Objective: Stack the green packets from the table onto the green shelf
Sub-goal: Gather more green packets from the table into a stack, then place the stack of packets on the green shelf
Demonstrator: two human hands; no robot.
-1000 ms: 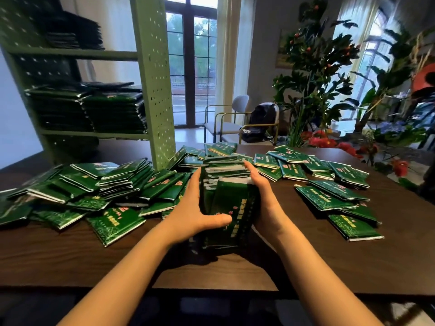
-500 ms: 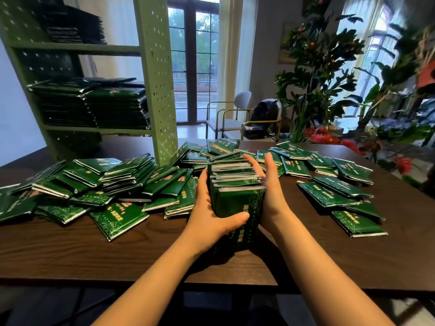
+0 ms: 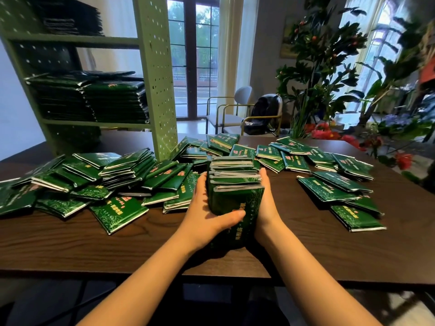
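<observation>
A thick bundle of green packets (image 3: pixel 235 189) stands on edge at the middle of the dark wooden table (image 3: pixel 117 245). My left hand (image 3: pixel 207 215) grips its left side, thumb wrapped across the front packet. My right hand (image 3: pixel 267 203) presses against its right side with fingers laid along it. Loose green packets (image 3: pixel 113 177) lie heaped to the left, and more loose packets (image 3: pixel 334 182) are spread to the right. The green shelf (image 3: pixel 155 78) stands at the back left of the table, with stacked packets (image 3: pixel 115 102) on its middle level.
A perforated green upright of the shelf comes down to the table just left of the bundle. Behind the table stand chairs (image 3: pixel 230 111) with a black bag (image 3: pixel 263 114), a glass door, and large plants with red flowers (image 3: pixel 324 90) at the right.
Both hands have pressed the bundle tighter and squared it upright, and it sits slightly farther from me. My view has moved closer to the table.
</observation>
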